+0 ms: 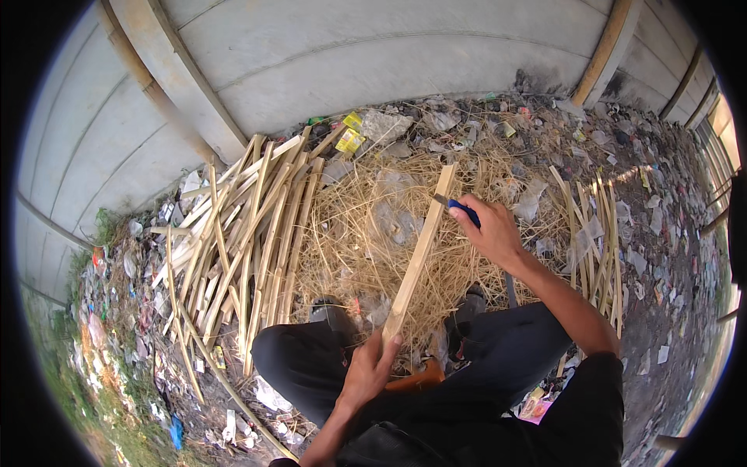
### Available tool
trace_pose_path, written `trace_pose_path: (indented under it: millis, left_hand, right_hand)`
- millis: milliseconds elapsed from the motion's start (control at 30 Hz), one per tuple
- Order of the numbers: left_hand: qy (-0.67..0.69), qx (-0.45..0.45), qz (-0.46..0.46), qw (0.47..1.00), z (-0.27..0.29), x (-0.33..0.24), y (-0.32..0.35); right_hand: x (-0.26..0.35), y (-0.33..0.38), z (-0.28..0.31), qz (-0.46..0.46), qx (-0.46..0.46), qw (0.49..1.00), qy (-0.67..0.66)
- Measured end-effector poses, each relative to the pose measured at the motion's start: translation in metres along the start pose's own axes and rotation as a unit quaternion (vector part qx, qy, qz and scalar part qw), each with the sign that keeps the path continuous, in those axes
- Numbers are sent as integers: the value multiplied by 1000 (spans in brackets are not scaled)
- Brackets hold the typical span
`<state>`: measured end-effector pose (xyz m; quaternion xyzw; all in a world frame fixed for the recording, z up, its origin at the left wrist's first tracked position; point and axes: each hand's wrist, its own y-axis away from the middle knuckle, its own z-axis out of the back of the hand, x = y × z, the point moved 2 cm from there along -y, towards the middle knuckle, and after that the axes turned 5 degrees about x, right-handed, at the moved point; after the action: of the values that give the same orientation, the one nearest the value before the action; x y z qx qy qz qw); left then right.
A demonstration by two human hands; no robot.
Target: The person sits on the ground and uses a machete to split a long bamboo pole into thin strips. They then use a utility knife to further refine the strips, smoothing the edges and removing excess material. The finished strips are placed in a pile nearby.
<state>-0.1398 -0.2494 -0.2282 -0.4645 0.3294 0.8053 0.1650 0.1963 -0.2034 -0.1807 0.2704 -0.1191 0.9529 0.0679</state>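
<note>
Over the straw [342, 233] there is room to pass left of the strip [419, 257]. Right of it, the right hand [496, 231] and knife [464, 212] intrude; the pile [264, 214] bounds the left, the knees [289, 364] the near side.

Daylight is bright, with edges strongly bowed.

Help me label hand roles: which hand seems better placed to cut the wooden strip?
Probably the right hand: it holds the blue-handled knife, with the blade at the wooden strip near its far end. The left hand grips the near end, so looks better suited to steadying.
</note>
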Motion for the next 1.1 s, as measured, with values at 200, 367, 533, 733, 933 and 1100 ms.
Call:
trace_pose_path:
  millis: [200, 367, 533, 733, 933, 1100]
  left_hand:
    - [-20, 9, -2, 1000, 9, -2, 15]
    - [-58, -28, -16, 998, 18, -8, 2]
    - [-75, -76, -52, 993, 23, -22, -8]
    - [-107, -115, -65, 985, 26, -38, -12]
    - [-121, -135, -76, 981, 28, -46, -13]
    - [-142, -156, -87, 974, 25, -59, -15]
  right_hand:
    - [-32, -15, 24, -31, -104, 994, 3]
    - [1, 4, 32, 119, -193, 970, 83]
    - [35, 18, 42, 212, -184, 954, 103]
    - [61, 29, 45, 241, -168, 952, 87]
    - [81, 47, 20, 176, -22, 983, -57]
    - [95, 64, -9, 164, 87, 980, -68]
